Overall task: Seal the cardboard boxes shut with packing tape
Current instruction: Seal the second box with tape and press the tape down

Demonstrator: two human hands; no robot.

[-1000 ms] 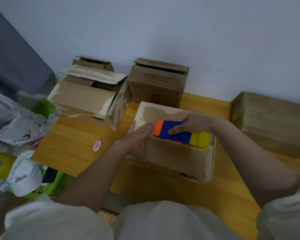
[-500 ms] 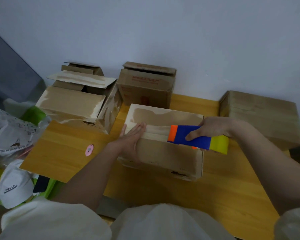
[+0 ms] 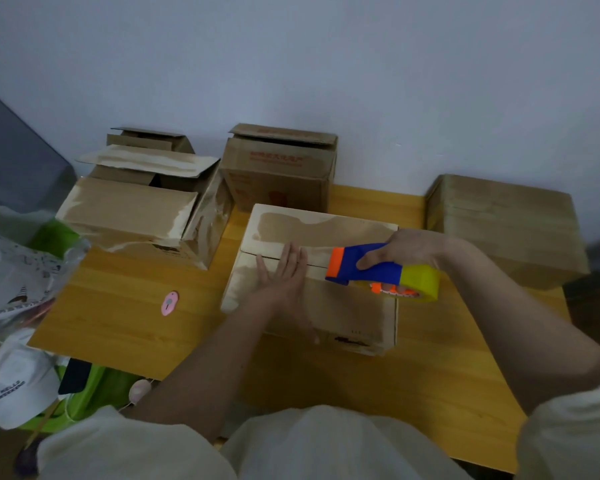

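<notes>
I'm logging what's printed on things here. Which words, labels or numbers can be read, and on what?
"HELLO WEEKEND" (small, best reading): on the white cap at the lower left.
Red printing on the back middle box: too blurred to read.
Dark marks low on the front box: too small to read.
Print on the plastic bag at the left: unreadable.
Tape dispenser: no text visible.

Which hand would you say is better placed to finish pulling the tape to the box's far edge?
The right hand, probably: it grips the tape dispenser over the box near its right edge, while the left hand lies flat on the flaps.
</notes>
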